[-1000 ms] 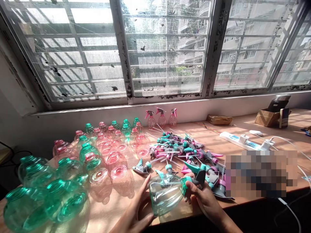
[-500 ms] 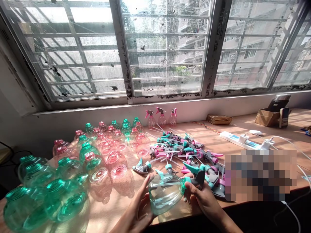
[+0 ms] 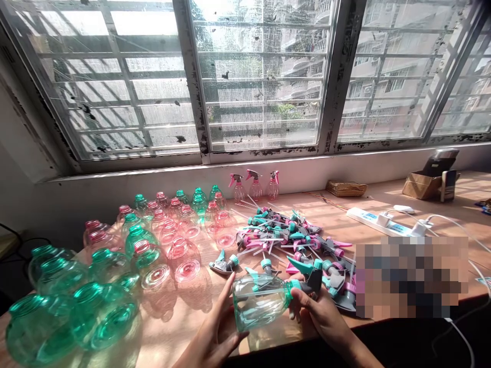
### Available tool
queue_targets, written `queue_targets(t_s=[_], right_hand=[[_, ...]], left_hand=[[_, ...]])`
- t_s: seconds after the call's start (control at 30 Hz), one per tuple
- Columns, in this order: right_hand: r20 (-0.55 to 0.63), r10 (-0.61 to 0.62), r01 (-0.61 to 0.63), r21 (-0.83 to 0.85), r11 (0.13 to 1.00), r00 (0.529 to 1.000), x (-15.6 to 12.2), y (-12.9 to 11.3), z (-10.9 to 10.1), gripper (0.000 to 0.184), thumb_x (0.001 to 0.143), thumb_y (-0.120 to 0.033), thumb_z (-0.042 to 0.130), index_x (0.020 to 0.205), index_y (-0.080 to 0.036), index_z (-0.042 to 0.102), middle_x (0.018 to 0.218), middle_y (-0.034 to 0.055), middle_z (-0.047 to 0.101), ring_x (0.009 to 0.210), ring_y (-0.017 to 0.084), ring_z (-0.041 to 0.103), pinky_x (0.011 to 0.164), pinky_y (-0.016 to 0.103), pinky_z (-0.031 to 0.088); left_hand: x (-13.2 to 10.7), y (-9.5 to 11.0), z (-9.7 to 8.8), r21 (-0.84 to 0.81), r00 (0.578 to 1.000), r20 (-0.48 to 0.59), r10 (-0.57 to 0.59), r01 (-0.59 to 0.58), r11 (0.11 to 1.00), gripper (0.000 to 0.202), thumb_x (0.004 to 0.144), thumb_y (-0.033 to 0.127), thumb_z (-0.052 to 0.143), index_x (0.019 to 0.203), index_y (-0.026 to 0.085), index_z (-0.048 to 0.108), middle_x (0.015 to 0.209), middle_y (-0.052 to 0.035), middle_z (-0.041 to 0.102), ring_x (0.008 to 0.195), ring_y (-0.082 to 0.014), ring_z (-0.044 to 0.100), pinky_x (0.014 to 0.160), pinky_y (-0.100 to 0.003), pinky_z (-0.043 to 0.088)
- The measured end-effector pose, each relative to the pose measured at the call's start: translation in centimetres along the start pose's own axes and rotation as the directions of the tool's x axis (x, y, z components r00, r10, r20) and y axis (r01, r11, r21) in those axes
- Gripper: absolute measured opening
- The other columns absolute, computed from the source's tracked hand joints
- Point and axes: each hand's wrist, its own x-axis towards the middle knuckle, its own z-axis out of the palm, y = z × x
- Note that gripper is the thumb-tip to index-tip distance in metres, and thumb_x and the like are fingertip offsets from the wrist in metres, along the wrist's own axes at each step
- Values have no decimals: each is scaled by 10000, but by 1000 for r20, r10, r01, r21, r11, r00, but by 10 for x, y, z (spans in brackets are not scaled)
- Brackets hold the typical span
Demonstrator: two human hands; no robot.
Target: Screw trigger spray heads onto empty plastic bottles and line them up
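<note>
A clear green spray bottle [image 3: 261,302] lies on its side just above the table's front edge, held between both hands. My left hand [image 3: 215,332] cups its base, fingers wrapped round the body. My right hand [image 3: 320,314] is closed on the teal and grey trigger head [image 3: 309,276] seated at the bottle's neck. A heap of loose pink and teal trigger heads [image 3: 291,237] lies just beyond my right hand.
Many empty green and pink bottles [image 3: 115,260] stand at the left on the wooden table [image 3: 184,327]. Three assembled pink spray bottles [image 3: 255,185] stand by the window sill. A white power strip [image 3: 383,222] with cables, a cardboard box [image 3: 422,185] and a blurred patch lie at right.
The bottle has turned slightly in my hands and its base has risen a little. My left thumb has shifted along the bottle's body. Nothing else on the table moved.
</note>
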Motion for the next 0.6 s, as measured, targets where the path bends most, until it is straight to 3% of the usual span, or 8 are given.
queue_targets(t_s=[0.07,0.13,0.23,0.37,0.47,0.53,0.6], right_hand=[[0,6,-6,-3,1000,1000,0,-2,0,505,826,-678,807,851,-178,743,540,11,705,481,184,651,490,274,527],[8,12,-12,-9,1000,1000,0,-3,0,516,831,-688,797,870,-176,745,547,15,710,495,190,658,500,280,531],[13,19,-19,-9,1000,1000,0,-4,0,532,831,-689,796,952,-173,750,563,9,714,494,189,654,506,284,529],[8,15,-15,20,1000,1000,0,-3,1,505,825,-672,811,822,-171,749,545,3,690,487,183,639,511,285,509],[6,14,-14,26,1000,1000,0,-3,1,504,818,-675,814,816,-174,755,538,-2,683,485,185,632,517,293,506],[12,20,-20,13,1000,1000,0,-2,0,501,832,-672,805,837,-174,761,530,-1,686,505,188,641,524,287,510],[24,22,-22,8,1000,999,0,-1,-1,493,839,-664,806,828,-173,758,529,1,691,516,183,646,528,276,513]], left_hand=[[0,0,2,-60,1000,14,-1,2,998,916,1011,419,703,1677,477,77,1738,-30,389,1563,-342,413,1296,-499,325],[-1,2,3,-103,999,35,9,-5,995,956,994,409,734,1658,525,56,1776,23,297,1613,-337,306,1306,-491,311],[-3,6,3,-113,999,46,12,-7,994,858,1011,453,695,1649,535,126,1793,71,228,1646,-327,182,1330,-466,254],[-4,3,-1,-15,999,48,12,-12,1000,849,1026,435,676,1657,521,114,1797,49,221,1616,-351,293,1305,-494,315],[-3,-7,-4,26,997,50,64,-66,998,837,1061,377,629,1660,524,63,1767,9,323,1579,-339,384,1278,-507,358],[-2,-12,-5,-13,993,69,99,-99,995,843,1066,352,626,1656,535,52,1759,6,343,1576,-332,390,1271,-510,368],[-1,-15,-5,-56,990,81,115,-111,992,898,1040,333,678,1648,555,56,1785,32,268,1598,-331,344,1282,-511,351]])
